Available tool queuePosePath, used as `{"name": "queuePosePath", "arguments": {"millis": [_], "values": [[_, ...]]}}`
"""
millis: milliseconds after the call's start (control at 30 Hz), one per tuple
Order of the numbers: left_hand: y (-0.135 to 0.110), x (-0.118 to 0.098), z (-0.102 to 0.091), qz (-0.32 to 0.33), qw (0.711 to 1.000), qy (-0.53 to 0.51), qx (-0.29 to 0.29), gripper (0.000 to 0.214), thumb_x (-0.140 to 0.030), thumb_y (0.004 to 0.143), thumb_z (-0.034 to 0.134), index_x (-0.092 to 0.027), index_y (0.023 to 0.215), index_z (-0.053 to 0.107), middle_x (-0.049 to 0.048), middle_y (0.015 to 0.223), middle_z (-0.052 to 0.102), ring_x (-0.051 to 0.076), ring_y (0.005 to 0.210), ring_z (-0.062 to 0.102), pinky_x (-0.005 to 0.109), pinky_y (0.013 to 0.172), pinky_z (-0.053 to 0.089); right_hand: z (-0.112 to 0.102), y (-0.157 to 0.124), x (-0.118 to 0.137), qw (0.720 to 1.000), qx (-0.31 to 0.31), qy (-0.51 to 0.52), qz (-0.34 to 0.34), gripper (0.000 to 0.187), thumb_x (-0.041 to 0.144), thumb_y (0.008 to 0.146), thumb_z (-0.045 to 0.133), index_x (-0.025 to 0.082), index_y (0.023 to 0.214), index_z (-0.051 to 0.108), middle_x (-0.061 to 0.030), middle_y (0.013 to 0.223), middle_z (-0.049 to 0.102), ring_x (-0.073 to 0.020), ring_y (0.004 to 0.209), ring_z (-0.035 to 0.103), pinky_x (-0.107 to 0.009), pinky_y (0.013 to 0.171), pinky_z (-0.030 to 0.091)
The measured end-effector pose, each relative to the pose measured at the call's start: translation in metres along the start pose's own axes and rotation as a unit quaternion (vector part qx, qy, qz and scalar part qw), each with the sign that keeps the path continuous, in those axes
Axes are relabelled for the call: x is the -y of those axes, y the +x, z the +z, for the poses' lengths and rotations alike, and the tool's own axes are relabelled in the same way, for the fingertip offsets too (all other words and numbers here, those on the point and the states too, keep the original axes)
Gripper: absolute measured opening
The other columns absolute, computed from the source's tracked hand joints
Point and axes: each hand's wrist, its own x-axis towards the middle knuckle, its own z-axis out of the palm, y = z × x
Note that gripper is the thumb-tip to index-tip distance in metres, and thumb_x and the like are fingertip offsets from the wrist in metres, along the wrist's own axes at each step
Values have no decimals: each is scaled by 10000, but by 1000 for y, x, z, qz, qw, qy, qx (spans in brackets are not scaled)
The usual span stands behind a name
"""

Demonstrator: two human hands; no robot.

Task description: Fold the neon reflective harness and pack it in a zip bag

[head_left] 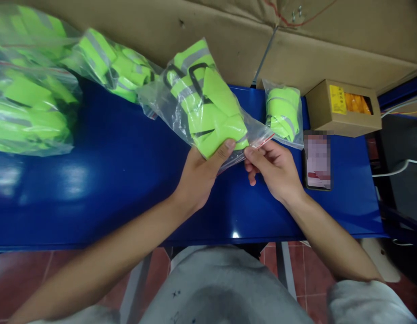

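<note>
A clear plastic bag (181, 101) packed with folded neon-green reflective bands is lifted above the blue table (120, 180) at centre. My left hand (198, 177) grips the bag from below, thumb pressed on a green band. My right hand (274, 168) pinches the bag's red-lined zip edge at its right end.
Several more bags of green bands (33, 85) pile at the left and back. A small bag of bands (284, 114) stands by a cardboard box (343, 108) with orange items. A phone (317, 159) lies at the right. Cardboard sheets (296, 45) line the back.
</note>
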Motion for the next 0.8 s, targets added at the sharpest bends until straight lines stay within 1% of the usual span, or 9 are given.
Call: {"name": "queuePosePath", "arguments": {"millis": [133,300,367,433,533,667,733,800], "values": [[-1,2,0,-14,1000,3,-2,247,-435,925,823,-212,975,730,35,1030,783,207,938,766,365,858,613,3,0,1,1000,19,5,14,466,608,756,902,198,851,702,38,681,634,-103,537,578,-220,387,521],[-1,3,1,-24,1000,-10,-8,271,-418,900,850,-215,1035,732,30,1070,785,196,993,754,338,884,607,4,-3,2,1000,15,0,-14,430,552,800,895,184,822,674,44,657,628,-77,506,569,-195,412,510],[-1,2,1,-24,1000,-9,-3,261,-421,911,838,-214,1024,727,29,1039,781,190,939,748,333,842,607,5,-4,2,1000,15,3,-7,436,562,804,889,187,831,669,45,657,624,-82,518,577,-195,413,521],[-1,0,2,-19,1000,1,3,244,-427,933,815,-207,982,720,29,969,767,177,839,725,329,780,604,6,-4,2,1000,15,10,9,455,596,805,872,191,846,668,43,664,619,-95,544,590,-202,406,537],[-3,-1,3,-9,1000,14,5,254,-445,944,799,-207,936,712,17,869,729,160,727,675,319,696,586,10,-5,1,999,22,20,31,480,619,776,881,193,876,685,43,669,608,-107,572,595,-206,387,542],[-4,1,3,-29,999,19,10,278,-479,942,794,-215,937,706,-6,759,663,141,628,617,286,558,502,13,-6,-1,998,38,22,41,484,603,740,911,190,897,713,44,661,628,-104,546,589,-205,380,536],[-5,2,3,-34,999,16,15,279,-482,950,785,-215,931,704,-14,733,641,130,595,591,282,532,478,14,-6,-1,998,42,24,36,465,589,747,912,187,866,712,37,657,648,-105,548,608,-204,400,551],[-4,3,3,-29,999,12,11,271,-470,937,802,-217,928,706,-18,754,651,125,604,592,287,550,490,13,-6,-1,998,48,24,38,454,584,754,909,185,857,718,23,673,677,-115,575,644,-210,433,575]]}}
